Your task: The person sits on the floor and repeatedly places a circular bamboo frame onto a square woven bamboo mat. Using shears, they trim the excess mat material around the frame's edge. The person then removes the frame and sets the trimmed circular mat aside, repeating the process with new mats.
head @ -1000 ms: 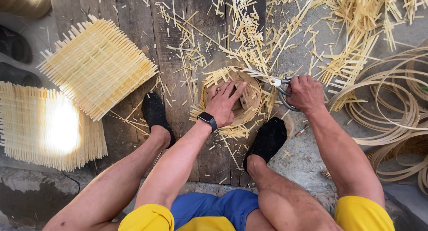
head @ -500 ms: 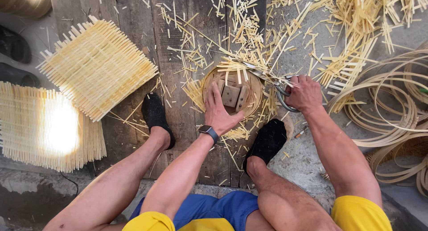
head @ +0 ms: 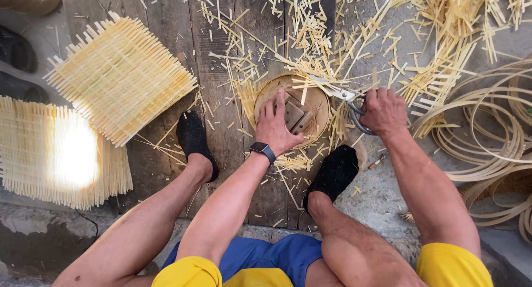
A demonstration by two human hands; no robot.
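A second ago the left hand [head: 280, 126] lay flat over the round woven piece [head: 320, 101]; now it has slid nearer, fingers spread, uncovering the wooden block on top. The right hand [head: 382, 111] stays closed on the shears [head: 346, 98], probably trimming the rim on the floor planks.

Single head-worn view, aimed steeply downward.
The plank floor [head: 166, 21] was seen from close above, between the knees.

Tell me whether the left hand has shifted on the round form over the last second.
Yes. The left hand slid back toward the person's body, uncovering the wooden blocks on the round form, judged against the left foot's black shoe, which stayed put.
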